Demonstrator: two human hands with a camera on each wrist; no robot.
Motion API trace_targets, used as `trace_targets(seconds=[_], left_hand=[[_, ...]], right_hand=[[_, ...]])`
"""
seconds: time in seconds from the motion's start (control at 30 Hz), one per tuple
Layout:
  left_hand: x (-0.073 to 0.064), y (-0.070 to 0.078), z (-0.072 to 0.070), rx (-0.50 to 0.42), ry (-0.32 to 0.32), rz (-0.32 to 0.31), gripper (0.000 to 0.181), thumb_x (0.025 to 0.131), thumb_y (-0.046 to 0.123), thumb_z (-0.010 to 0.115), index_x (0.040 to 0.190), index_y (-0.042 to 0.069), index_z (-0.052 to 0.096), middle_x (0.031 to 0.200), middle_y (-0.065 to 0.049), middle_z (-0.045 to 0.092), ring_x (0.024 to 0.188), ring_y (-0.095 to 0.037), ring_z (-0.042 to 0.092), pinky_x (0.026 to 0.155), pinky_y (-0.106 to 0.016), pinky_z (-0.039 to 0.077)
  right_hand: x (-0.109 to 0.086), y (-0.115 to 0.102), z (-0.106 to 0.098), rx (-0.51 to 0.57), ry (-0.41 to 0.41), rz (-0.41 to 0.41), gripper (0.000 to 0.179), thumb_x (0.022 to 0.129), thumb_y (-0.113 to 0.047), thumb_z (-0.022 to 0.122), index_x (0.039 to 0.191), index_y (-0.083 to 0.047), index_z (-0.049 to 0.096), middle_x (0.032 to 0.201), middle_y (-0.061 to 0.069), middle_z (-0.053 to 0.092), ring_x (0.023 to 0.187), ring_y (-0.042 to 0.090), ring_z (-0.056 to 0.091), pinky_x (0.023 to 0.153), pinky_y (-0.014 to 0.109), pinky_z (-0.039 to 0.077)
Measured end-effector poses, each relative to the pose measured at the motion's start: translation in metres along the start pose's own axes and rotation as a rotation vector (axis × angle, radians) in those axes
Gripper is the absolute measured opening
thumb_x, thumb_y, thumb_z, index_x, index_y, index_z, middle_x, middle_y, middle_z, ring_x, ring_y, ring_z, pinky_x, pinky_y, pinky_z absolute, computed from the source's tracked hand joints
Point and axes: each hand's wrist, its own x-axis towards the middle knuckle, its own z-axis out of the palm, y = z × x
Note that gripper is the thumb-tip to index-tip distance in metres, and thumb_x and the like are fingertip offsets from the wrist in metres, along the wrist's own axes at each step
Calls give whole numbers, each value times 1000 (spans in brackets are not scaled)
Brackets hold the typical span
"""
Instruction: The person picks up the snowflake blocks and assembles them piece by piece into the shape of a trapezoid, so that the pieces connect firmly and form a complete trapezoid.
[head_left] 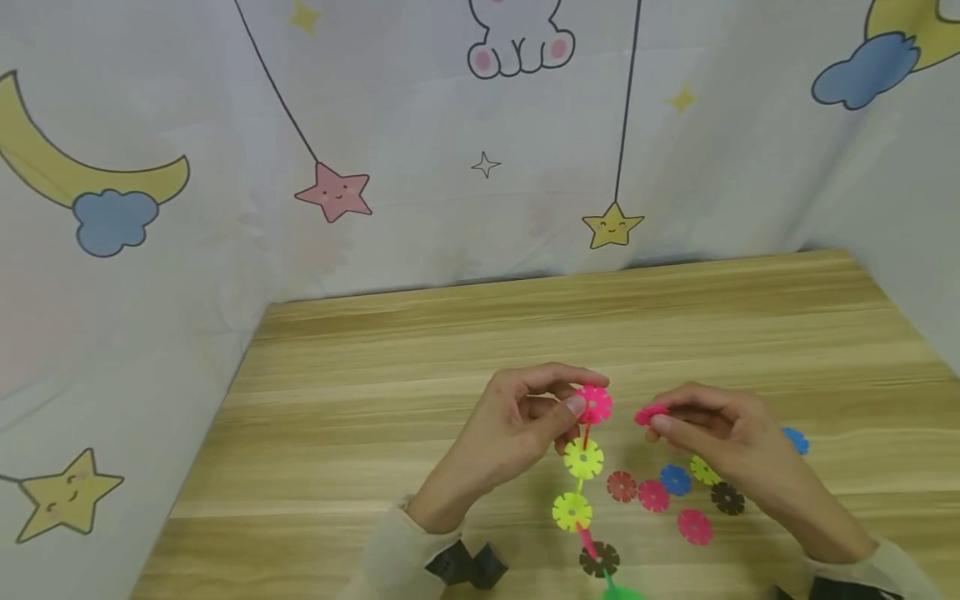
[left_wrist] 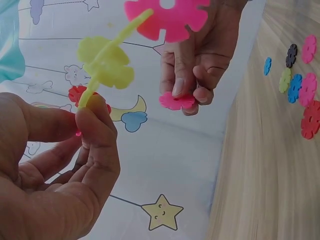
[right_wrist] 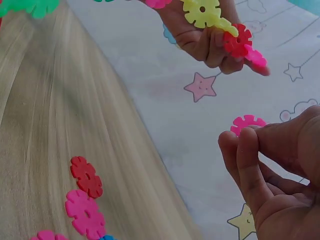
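Observation:
In the head view my left hand (head_left: pixel 517 425) pinches the pink notched disc (head_left: pixel 597 403) at the top of a linked chain of flower-shaped plastic discs. Below it the chain hangs with a red disc edge-on, then yellow discs (head_left: pixel 583 459), a pink one edge-on, a brown disc (head_left: pixel 599 560) and a green piece (head_left: pixel 622 593) cut off by the frame. My right hand (head_left: pixel 723 425) pinches a single pink disc (left_wrist: pixel 176 102) between thumb and fingers, held nearly flat. A short gap separates it from the chain's pink end, at about the same height.
Loose discs lie on the wooden table (head_left: pixel 360 417) below and around my right hand: red (head_left: pixel 621 486), pink (head_left: pixel 695 527), blue (head_left: pixel 675 480), yellow (head_left: pixel 704 469) and dark brown (head_left: pixel 727 498). A printed white curtain (head_left: pixel 450 225) stands along the table's far edge.

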Motion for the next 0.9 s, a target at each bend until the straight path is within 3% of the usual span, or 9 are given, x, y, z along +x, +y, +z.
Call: trace_targets(seconds=[0.17,0.53,0.77,0.9], left_hand=[[1,0,1,-7,0,-5,30,105,2,61,129,11,76,91,-15,73,65,-12,63,65,-22,56],[0,-2,2,-36,23,-11,26,107,5,62,131,9,73,99,-13,69,67,-12,66,66,-25,62],[0,-1,2,-59,34,17,26,107,5,62,131,5,71,100,-16,69,67,-8,69,67,-26,63],[-1,-1,1,-53,60,50,24,105,4,65,129,3,72,97,-25,69,67,-17,72,67,-30,64]], right_hand=[[0,-8,2,-11,21,-47,17,106,-5,67,120,-4,76,110,2,84,90,17,81,75,31,67],[0,-25,7,-10,150,-62,7,98,-3,77,105,-4,80,78,4,80,60,18,72,55,32,61],[5,-36,12,82,128,-241,16,92,14,75,98,0,80,75,2,76,57,16,67,51,28,57],[7,-36,18,115,112,-337,27,86,23,73,97,0,80,76,-2,73,56,13,64,47,25,52]])
